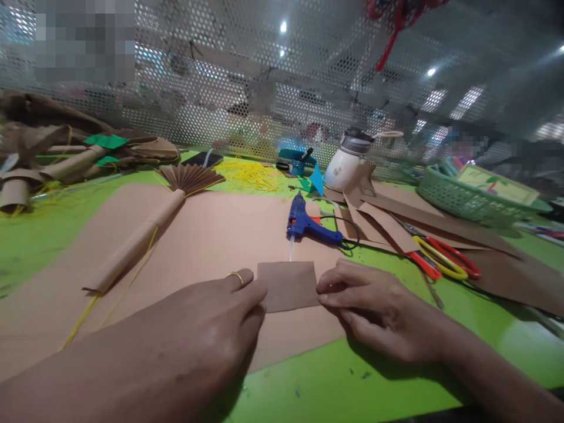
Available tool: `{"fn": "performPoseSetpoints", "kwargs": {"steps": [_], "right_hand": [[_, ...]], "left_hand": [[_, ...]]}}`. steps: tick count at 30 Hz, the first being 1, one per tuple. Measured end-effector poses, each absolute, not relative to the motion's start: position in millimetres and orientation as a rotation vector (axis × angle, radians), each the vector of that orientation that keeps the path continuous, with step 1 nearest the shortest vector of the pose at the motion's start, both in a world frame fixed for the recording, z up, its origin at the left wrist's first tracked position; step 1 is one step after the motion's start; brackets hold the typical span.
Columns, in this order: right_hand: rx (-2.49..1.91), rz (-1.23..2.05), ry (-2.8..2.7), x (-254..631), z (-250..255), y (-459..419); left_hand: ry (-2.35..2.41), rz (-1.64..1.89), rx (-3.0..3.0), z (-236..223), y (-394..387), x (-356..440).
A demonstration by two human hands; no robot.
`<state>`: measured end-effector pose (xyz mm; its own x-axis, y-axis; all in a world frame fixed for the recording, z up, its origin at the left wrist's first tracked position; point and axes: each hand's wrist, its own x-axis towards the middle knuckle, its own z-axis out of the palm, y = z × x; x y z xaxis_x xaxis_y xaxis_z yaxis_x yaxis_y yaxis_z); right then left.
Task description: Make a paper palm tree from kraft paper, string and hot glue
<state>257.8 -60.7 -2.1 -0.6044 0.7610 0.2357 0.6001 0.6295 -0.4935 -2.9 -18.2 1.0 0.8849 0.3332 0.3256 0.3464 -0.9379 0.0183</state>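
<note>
A small brown paper rectangle (288, 286) is held by its two short edges, just over a large sheet of tan paper (229, 217). My left hand (211, 317) pinches its left edge; a ring shows on one finger. At the right edge, the thumb and fingers of my right hand (379, 305) are closed on the same piece. Beyond it lies a blue glue gun (304, 222), its glue stick pointing toward me. To the left rests a rolled paper tube (136, 247) with a pleated brown fan (191, 178) at its far end and yellow string trailing from it.
Scissors with red and yellow handles (445, 258) lie among brown paper scraps (388, 226) on the right. A green basket (467, 200), a white jug (348, 161) and a blue tape dispenser (297, 161) stand farther back. More paper tubes (70, 161) are piled at left, by a perforated screen (211, 76).
</note>
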Motion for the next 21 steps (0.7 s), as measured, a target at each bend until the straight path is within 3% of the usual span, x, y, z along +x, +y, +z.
{"fn": "performPoseSetpoints", "kwargs": {"steps": [7, 15, 18, 21], "right_hand": [[-1.087, 0.368, -2.386, 249, -5, -62], [-1.147, 0.126, -2.648, 236, 7, -53], [-1.115, 0.026, -2.649, 233, 3, -48], [-1.14, 0.133, -2.546, 234, 8, -47]], "left_hand": [[-0.6, -0.228, -2.949, 13, -21, 6], [-0.603, -0.439, -2.935, -7, -9, 11], [-0.769, -0.507, -2.971, -5, -10, 10], [-1.036, -0.586, -3.109, 8, -12, 6]]}}
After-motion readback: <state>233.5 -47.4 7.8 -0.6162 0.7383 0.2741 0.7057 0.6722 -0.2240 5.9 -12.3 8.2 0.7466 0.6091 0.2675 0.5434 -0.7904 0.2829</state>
